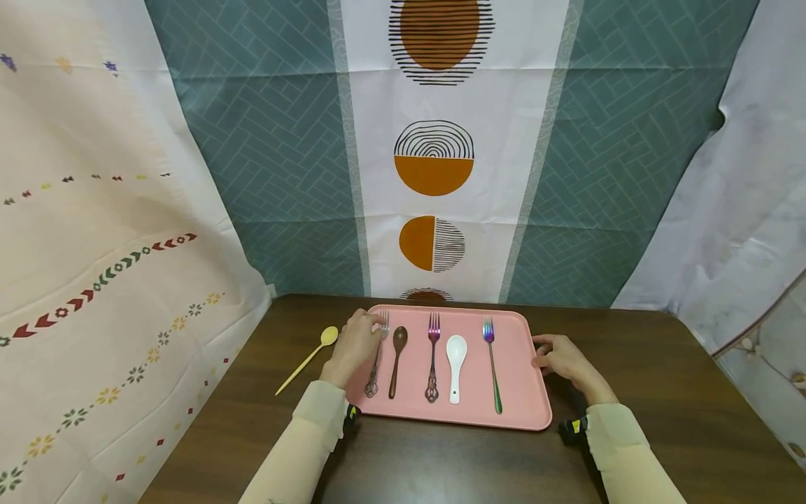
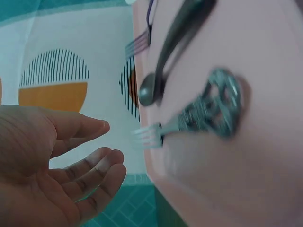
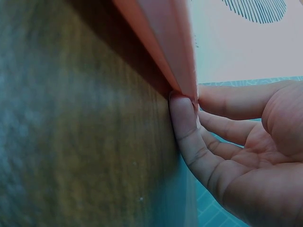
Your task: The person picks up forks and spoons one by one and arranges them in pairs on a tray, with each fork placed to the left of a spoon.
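Observation:
A pink rectangular tray (image 1: 519, 371) lies on the table. My right hand (image 1: 567, 360) pinches its right rim, and the right wrist view has one fingertip (image 3: 183, 111) tucked beneath that rim. Over the tray's left end is my left hand (image 1: 359, 343), holding nothing. Its fingers and thumb are apart in the left wrist view, near the tines of a silver fork (image 2: 203, 111) with an ornate handle. To the right of that fork the tray carries a dark brown spoon (image 1: 397, 360), a purple fork (image 1: 433, 353), a white spoon (image 1: 455, 357) and a rainbow-coloured fork (image 1: 492, 360).
A yellow spoon (image 1: 311, 357) lies on the dark wooden table (image 1: 453, 462), left of the tray. Behind the table hangs a patterned green and white cloth (image 1: 434, 196). More cloth (image 1: 126, 280) drapes along the left side.

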`<state>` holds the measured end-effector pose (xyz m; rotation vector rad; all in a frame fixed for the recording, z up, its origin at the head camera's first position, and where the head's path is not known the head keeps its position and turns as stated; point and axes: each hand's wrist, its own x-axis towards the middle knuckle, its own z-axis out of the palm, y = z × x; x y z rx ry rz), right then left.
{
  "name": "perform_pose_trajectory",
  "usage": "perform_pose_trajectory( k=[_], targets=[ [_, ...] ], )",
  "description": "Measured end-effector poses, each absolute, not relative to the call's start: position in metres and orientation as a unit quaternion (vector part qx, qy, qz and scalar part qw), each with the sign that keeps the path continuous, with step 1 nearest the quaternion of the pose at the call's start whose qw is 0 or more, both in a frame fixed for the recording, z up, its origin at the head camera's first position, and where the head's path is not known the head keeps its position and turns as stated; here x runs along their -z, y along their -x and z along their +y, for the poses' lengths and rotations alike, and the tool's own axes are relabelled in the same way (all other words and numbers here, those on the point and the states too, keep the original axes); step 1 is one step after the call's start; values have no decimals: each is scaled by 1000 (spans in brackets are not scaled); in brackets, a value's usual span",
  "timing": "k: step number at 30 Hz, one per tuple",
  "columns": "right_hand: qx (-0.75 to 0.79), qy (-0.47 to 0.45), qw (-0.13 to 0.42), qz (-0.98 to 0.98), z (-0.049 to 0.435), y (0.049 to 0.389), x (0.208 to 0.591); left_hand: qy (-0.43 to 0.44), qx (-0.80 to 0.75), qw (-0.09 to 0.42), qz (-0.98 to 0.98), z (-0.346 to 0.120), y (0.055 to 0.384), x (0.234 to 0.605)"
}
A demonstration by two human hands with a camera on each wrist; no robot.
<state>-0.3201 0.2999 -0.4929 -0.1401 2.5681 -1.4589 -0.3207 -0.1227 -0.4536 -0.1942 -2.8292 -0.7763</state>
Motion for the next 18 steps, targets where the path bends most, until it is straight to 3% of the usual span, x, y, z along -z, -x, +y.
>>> perform_pose_trajectory(
  k=[18],
  targets=[
    [493, 53, 93, 864, 299, 318, 488, 35, 256, 90, -962, -176, 321, 466]
  ],
)
